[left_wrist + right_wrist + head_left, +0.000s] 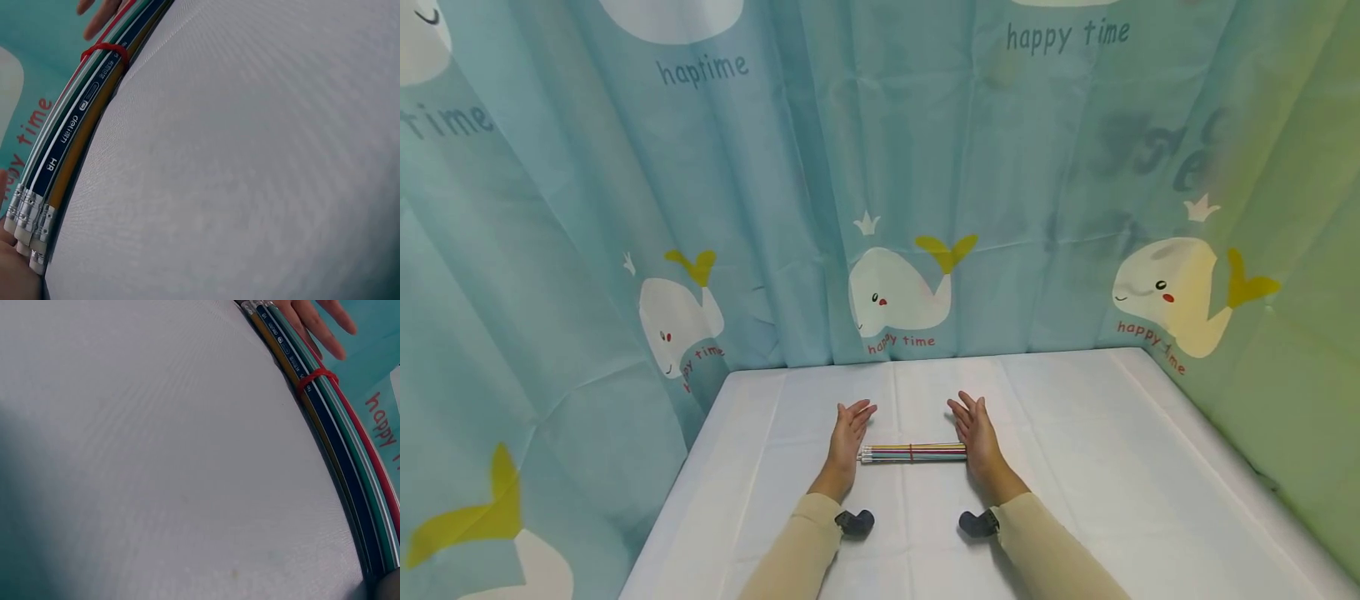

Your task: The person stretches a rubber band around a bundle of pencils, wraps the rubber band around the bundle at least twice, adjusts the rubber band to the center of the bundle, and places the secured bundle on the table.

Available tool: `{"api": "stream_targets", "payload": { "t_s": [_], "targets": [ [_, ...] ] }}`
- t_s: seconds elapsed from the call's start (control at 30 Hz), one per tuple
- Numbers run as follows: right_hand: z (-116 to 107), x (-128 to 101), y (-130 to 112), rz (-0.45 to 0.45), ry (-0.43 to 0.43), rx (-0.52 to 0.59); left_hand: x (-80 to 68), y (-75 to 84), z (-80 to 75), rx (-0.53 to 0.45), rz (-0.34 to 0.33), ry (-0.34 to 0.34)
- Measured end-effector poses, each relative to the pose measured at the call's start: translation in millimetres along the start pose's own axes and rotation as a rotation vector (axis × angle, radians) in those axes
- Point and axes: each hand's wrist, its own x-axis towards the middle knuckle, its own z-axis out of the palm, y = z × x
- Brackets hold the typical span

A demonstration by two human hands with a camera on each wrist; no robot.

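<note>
A bundle of pencils lies crosswise on the white table, between the two hands. Around its middle runs a red band. The pencils are yellow, dark blue, green and red; white erasers in silver ferrules point left. At the eraser end stands my left hand, fingers extended and palm facing inward. My right hand is beside the opposite end in the same pose, overlapping the pencil tips in the head view. Neither hand curls round the bundle.
The white-covered table reaches back to a blue-green curtain printed with whales. Curtain also hangs along the left and right sides. Dark wrist-worn devices sit at both cuffs, just above the table.
</note>
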Motion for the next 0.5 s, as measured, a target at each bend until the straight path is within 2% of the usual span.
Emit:
{"api": "stream_targets", "payload": {
  "t_s": [0.17,0.4,0.5],
  "targets": [
    [1.1,3.0,0.7,0.016,-0.009,-0.054,-0.8,-1.5,3.3,-0.050,-0.006,-0.020],
    [6.4,9.7,-1.1,0.057,-0.081,-0.205,0.2,1.9,9.2,0.075,-0.008,-0.097],
    [5.3,9.6,-0.6,0.062,-0.067,-0.202,1.4,0.3,8.4,0.059,-0.020,-0.091]
  ]
}}
